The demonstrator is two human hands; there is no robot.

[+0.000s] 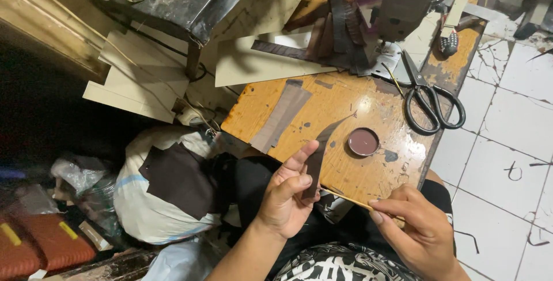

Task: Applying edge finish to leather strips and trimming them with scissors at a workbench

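Left hand [286, 197] pinches a thin, limp dark leather strip [318, 154] at its lower end; right hand [416, 226], at three o'clock, grips a stiff, light stick [345, 198].

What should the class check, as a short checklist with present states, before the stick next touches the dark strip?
1. Dark strip pinched in left hand: ok.
2. Thin stick gripped by right hand: ok.
3. Stick tip touching the strip: cannot tell.
4. Small round tin uncovered on the wooden table, beside the strip: ok.
5. Black scissors lying apart from both hands: ok.
6. Stick tip loaded from the tin: cannot tell.
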